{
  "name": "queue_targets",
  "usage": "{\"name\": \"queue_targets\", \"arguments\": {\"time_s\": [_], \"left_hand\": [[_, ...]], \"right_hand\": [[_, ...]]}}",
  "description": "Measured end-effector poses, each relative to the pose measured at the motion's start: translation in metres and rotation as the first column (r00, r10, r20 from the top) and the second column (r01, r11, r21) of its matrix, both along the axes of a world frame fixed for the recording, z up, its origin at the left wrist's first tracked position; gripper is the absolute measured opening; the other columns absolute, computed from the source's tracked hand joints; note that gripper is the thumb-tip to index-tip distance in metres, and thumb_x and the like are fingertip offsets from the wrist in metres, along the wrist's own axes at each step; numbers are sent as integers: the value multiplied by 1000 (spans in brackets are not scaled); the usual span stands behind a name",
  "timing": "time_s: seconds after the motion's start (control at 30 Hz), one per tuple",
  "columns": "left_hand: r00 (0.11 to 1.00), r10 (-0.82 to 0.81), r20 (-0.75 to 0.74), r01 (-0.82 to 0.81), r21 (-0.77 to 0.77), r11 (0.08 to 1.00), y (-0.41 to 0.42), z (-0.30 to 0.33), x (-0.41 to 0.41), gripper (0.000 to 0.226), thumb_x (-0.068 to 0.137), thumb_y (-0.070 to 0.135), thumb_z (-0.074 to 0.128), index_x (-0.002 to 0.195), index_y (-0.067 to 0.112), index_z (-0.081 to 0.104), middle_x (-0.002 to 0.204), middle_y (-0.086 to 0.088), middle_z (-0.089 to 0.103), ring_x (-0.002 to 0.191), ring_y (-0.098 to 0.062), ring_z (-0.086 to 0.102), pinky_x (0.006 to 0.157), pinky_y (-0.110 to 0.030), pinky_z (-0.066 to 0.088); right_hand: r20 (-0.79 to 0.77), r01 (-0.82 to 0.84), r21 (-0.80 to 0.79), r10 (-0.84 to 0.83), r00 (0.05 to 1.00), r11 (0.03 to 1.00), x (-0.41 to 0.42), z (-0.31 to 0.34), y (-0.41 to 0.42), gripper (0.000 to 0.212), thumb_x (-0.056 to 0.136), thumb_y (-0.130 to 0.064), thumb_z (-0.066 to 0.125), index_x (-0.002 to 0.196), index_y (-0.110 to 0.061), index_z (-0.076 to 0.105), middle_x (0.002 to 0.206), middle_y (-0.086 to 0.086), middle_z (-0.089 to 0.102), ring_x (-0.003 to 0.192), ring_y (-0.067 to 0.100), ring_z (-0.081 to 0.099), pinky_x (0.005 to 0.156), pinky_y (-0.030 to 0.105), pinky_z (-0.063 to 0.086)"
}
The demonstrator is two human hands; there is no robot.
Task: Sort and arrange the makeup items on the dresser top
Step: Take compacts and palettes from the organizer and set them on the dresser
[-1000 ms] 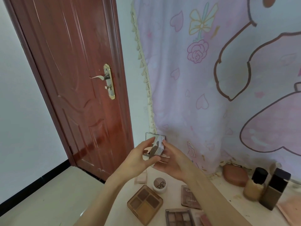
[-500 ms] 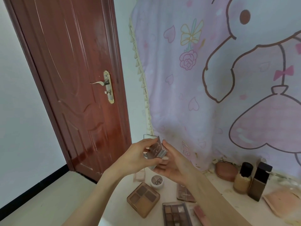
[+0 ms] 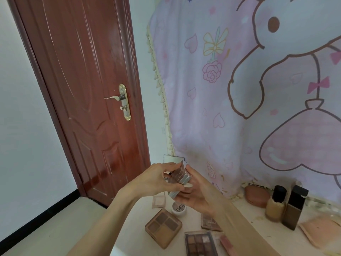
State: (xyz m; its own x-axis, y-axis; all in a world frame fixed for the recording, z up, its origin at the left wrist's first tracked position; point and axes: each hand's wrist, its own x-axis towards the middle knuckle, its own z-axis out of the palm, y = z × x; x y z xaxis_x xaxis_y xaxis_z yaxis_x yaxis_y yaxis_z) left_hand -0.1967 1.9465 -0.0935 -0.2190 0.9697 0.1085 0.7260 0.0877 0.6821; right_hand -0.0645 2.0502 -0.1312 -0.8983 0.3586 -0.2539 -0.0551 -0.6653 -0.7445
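Gripping a small box [image 3: 180, 177], both hands raised above the dresser top [image 3: 132, 235].

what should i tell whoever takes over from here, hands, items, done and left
Left hand and right hand: both hold one small box in the air above the dresser top, fingers curled round it.
On the dresser: four-pan palette, white jar, long eyeshadow palette, dark flat palette partly under the right forearm, pink compact at the back, two foundation bottles side by side, peach pouch.
Done: nothing looks grouped yet.
Left: set the box down, sort the palettes together.
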Motion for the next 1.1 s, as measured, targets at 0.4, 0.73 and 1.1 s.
{"name": "queue_targets", "arguments": {"time_s": [0.4,0.73,1.1], "left_hand": [[990,-34,136,30,37,999,7,9,-12,30,88,16,62,118,18,63,110,4,69,104,-11,63,96,-34,48],[981,117,-155,-103,93,990,53,-12,-21,24,93,5,49,106,14,67,103,2,67,98,-18,60,88,-22,45],[968,220,-121,-204,131,970,119,-39,-27,25,92,10,52,113,17,63,117,0,61,96,-7,53,78,-2,36]], "right_hand": [[-116,44,-167,-63,991,985,-2,-12,4,46,85,-31,64,118,2,62,113,27,59,105,40,58,100,47,45],[-65,186,-73,-191,979,980,-19,-34,33,33,93,5,45,122,-7,55,114,24,62,98,37,62,81,41,56],[31,309,463,-363,931,831,-44,-53,92,14,93,-11,55,92,-17,68,93,9,72,86,27,68,81,45,56]]}}
